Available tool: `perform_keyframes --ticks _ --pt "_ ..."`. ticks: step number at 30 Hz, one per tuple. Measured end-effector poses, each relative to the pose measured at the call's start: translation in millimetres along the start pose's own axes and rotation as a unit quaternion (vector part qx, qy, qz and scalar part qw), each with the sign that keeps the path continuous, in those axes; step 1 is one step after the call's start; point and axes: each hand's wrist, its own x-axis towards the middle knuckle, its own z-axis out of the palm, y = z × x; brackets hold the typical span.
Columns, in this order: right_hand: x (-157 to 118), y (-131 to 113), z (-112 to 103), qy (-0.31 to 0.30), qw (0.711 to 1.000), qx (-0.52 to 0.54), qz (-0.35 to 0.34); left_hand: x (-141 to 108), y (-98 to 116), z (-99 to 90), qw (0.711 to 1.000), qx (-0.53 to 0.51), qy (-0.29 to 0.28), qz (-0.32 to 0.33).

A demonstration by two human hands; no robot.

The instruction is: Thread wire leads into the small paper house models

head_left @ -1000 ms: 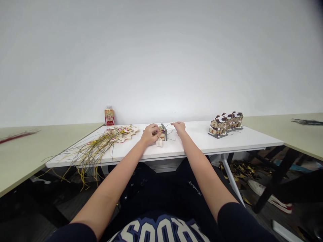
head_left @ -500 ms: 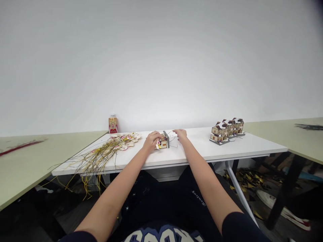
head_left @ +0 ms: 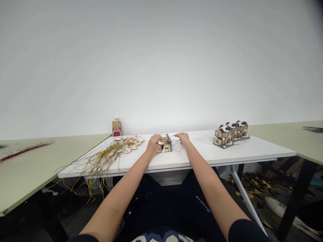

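My left hand (head_left: 153,143) is closed around a small model house (head_left: 165,146) that lies on its side on the white table (head_left: 202,151). The grey base of the house faces right, and thin dark wires stick out from it. To the right of the base, my right hand (head_left: 183,137) has its fingers pinched together at the end of a thin wire (head_left: 174,135).
Several finished-looking model houses (head_left: 230,133) stand at the table's right. On the left lies a heap of pale pieces with yellow and dark wires (head_left: 108,154). Behind it stands a red and gold container (head_left: 116,127). Red strands (head_left: 25,151) lie on the left side table.
The whole view has shifted slightly. The white and yellow piece at the front of the model house now shows less beside my left hand. My right hand stays by the wires.
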Motion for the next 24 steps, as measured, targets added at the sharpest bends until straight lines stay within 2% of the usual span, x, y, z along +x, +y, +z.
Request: perform_keyframes --ticks 3,6,11,16,24 --pt "2 0 0 0.005 1.0 0.002 0.004 -1 2 -0.5 0.998 0.015 -0.012 -0.056" --pt "4 1 -1 0.009 1.0 0.006 0.008 -2 5 -3.0 0.996 0.01 -0.027 -0.083" --pt "8 3 0 0.025 0.999 0.018 0.017 -3 8 -6.9 0.996 0.002 -0.036 -0.078" --pt "9 2 -1 0.043 0.997 0.053 0.033 -2 7 -6.7 0.998 -0.002 -0.006 -0.06" --pt "12 -5 -4 0.056 0.982 0.172 0.059 -1 9 -4.8 0.994 0.006 0.011 -0.104"
